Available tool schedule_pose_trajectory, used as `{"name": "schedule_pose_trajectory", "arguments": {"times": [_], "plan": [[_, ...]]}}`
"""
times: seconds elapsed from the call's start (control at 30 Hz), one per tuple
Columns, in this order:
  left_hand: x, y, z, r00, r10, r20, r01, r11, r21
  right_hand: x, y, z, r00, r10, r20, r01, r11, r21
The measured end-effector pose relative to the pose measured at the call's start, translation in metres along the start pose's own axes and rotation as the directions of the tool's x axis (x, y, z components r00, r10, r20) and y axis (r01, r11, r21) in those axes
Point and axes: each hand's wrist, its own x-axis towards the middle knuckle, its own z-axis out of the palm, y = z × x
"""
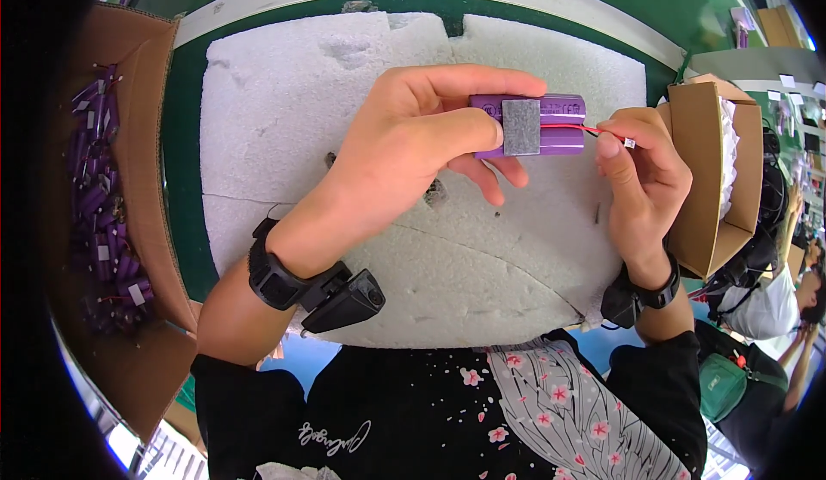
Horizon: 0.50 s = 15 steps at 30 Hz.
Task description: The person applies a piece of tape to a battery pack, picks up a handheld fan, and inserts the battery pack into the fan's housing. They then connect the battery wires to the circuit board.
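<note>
Closest to the lens is your black shirt, its grey panel printed with pink blossoms, right at the near edge of the white foam board. And here's the action: your left hand is out over the middle of that board, its fingers grasping a purple battery pack, thumb on one side and index finger along the other. Two cylinders lie side by side in it, with a grey patch across them, and the whole pack sits above the far right part of the board. Out of it runs a red lead with a dark one beside it, and your right hand, over the board's right edge, has its fingers pinched on that lead, a small white plug poking out just past them. Left of the board, a big brown carton holds a heap of purple packs; right of it, a smaller carton shows white lining. Under it all, the green surface peeks out around the board, and well off to the right there's a person in a white top.
</note>
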Motion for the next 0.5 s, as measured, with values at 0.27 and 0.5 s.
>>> {"name": "schedule_pose_trajectory", "arguments": {"times": [0.27,0.5], "plan": [[0.0003,-0.0003,0.0001,1.000,-0.004,0.012,0.004,0.999,0.037,0.0006,0.0007,-0.0001,0.999,-0.038,0.034,0.039,0.999,-0.027],[0.0006,-0.0005,0.0023,1.000,-0.007,0.024,0.005,0.996,0.085,0.0020,-0.0012,0.0012,0.996,-0.020,0.087,0.026,0.998,-0.057]]}}
